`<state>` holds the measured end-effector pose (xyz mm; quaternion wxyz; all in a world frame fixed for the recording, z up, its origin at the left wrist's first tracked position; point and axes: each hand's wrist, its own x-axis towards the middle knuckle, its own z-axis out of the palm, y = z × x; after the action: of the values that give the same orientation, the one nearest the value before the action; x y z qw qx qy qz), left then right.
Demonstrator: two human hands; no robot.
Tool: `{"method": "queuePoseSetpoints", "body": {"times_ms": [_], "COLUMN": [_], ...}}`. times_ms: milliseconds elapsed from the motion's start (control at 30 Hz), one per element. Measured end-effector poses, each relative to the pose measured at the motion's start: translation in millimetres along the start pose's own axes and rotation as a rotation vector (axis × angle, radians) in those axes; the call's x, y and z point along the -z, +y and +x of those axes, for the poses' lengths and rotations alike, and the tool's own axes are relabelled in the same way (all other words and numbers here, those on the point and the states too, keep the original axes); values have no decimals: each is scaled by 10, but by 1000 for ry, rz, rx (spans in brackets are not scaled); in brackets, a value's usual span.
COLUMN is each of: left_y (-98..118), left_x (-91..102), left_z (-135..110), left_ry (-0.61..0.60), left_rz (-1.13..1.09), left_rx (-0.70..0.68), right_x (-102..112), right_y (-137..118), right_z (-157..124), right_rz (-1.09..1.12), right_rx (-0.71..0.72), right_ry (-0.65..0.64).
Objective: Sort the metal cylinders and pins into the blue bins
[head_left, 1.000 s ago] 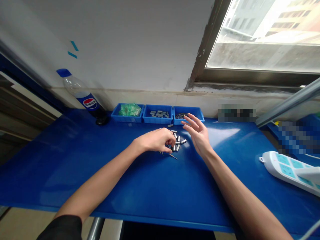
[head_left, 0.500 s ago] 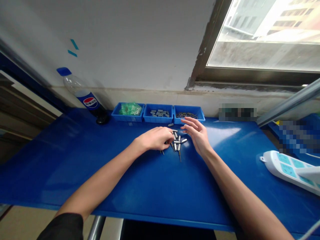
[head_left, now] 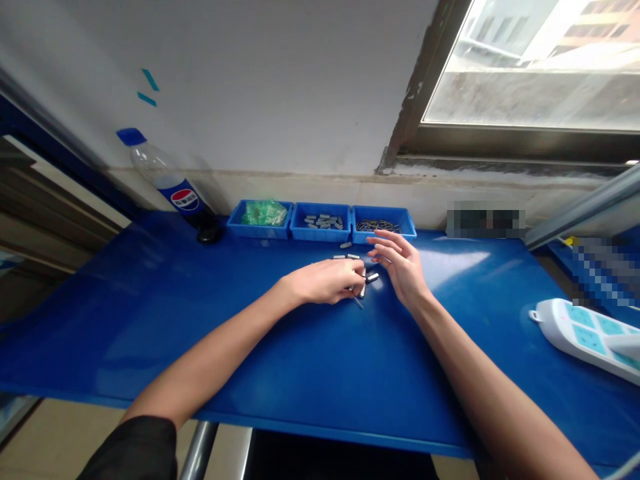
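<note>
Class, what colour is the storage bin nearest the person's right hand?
The storage bin is blue, best seen in the head view.

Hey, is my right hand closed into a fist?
No, the right hand is open, its fingers extended beside the small silver pieces on the blue table.

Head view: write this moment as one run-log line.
left hand: over metal pieces | right hand: open, beside them | blue bins: row behind

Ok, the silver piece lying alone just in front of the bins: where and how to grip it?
Probably best to pinch the silver piece across its middle, coming from above: it's short, lies flat, roughly left to right, and the blue bins stand close behind.
</note>
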<state>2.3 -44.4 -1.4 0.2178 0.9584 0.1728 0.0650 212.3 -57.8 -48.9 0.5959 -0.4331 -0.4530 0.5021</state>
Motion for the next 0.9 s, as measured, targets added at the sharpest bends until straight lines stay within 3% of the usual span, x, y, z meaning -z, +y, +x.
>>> {"method": "queuePoseSetpoints", "body": {"times_ms": [233,400,533,733,900], "left_y": [-118,-171,-154,-167,-256], "left_x": [204,280,280,283,234], "left_z": [-38,-52,-47,-54,-98], "left_ry": [118,370,480,421,294], "left_rz": [-140,-203,-212,-225,-85], "left_rx": [87,224,238,261,373], "right_x": [-23,-58,-76,-43,-35], "right_y": [-34,-56,-32,44,19], "right_z": [-14,-44,-55,-32,-18], "right_rz": [-77,-184,-203,-141,-85], "right_rx": [13,46,20,-12,112], "right_ry": [-11,-113,-162,-139,-1]}}
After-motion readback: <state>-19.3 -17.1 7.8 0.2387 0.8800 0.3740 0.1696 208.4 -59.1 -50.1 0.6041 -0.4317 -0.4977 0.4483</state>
